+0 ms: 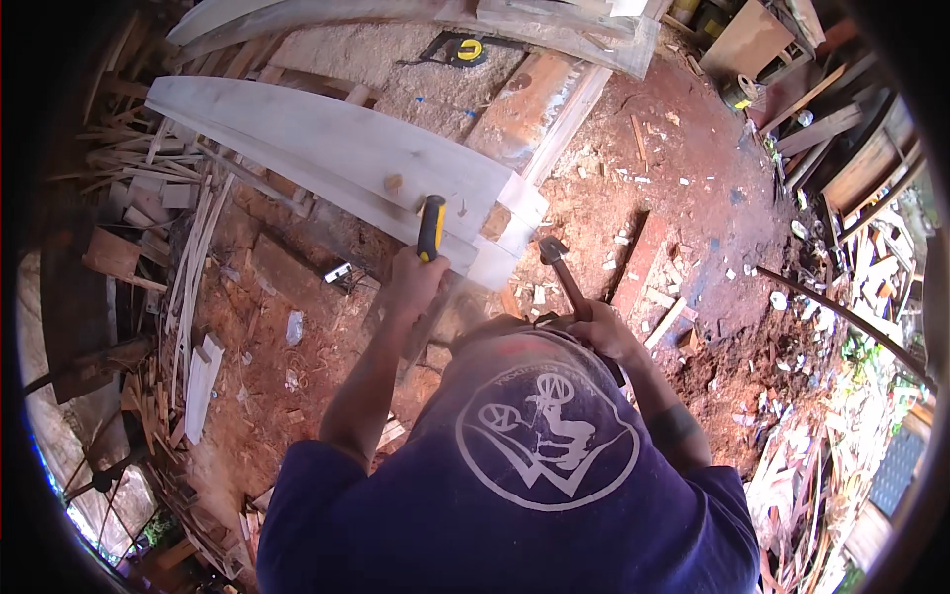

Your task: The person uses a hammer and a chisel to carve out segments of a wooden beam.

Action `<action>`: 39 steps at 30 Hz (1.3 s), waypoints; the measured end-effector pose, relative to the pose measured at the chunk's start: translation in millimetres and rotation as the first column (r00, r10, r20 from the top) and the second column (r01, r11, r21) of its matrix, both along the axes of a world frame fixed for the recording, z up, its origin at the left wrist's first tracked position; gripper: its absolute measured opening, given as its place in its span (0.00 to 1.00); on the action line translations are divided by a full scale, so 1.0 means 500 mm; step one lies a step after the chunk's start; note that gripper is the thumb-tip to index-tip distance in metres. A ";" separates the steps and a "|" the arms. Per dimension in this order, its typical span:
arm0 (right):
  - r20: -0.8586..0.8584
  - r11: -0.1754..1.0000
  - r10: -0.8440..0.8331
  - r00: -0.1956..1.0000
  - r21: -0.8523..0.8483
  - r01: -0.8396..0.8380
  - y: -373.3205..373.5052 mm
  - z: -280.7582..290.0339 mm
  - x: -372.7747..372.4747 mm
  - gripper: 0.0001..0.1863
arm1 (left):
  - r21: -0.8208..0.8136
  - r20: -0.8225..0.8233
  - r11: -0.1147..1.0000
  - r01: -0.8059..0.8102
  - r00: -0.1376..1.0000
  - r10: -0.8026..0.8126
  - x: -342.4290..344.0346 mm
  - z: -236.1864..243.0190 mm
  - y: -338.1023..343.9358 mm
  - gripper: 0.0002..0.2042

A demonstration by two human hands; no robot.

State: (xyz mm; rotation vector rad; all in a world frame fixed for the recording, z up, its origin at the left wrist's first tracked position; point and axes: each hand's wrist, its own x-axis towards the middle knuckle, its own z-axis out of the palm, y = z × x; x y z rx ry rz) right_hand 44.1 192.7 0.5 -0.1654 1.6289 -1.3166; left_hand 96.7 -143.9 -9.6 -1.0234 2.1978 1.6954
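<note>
My left hand (414,282) is wrapped round a chisel with a black and yellow handle (431,226). The handle sticks up past my fist, close to the near edge of a long, pale wooden board (327,139); the blade cannot be made out. Over to the right, my right hand (606,332) grips a hammer (566,279) by its brown handle. The hammer's head is raised away from my body, just right of the board's squared end, and stands apart from the chisel. A brown wood chip (394,183) lies on the board.
A yellow and black tape measure (468,51) rests beyond the board, beside a thick timber (524,104). Thin wood strips (198,267) are heaped at left. Chips scatter over the reddish dirt floor (683,148). A dark curved rod (841,312) juts in at right.
</note>
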 end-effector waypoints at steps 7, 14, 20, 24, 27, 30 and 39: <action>0.038 0.991 -0.123 0.992 -0.040 0.125 -0.005 -0.071 -0.035 0.10 | -0.008 -0.140 0.991 -0.131 0.982 0.129 -0.038 -0.025 0.026 0.11; -0.091 0.966 -0.228 0.969 0.106 0.238 0.010 -0.050 -0.145 0.10 | 0.146 -0.115 0.985 0.088 0.991 -0.072 -0.182 0.050 0.030 0.11; -0.057 0.919 -0.391 0.918 0.034 0.394 0.132 -0.047 -0.101 0.09 | 0.286 -0.700 0.924 0.254 0.714 0.021 -0.264 0.174 0.103 0.18; -0.057 0.896 -0.441 0.896 0.017 0.443 0.163 -0.041 -0.082 0.09 | 0.012 -0.716 0.952 0.306 0.667 -0.205 -0.368 0.172 0.181 0.18; -0.065 0.886 -0.463 0.884 0.009 0.464 0.184 -0.037 -0.072 0.09 | -0.222 -0.628 0.922 0.317 0.677 -0.384 -0.393 0.153 0.199 0.16; -0.149 0.887 -0.459 0.876 -0.016 0.462 0.196 -0.036 -0.064 0.13 | -0.337 -0.577 0.902 0.269 0.698 -0.424 -0.413 0.114 0.174 0.15; -0.815 0.890 -0.082 0.573 0.198 0.409 0.166 0.122 -0.099 0.17 | -0.301 -0.605 0.932 0.200 0.716 -0.349 -0.416 0.115 0.189 0.13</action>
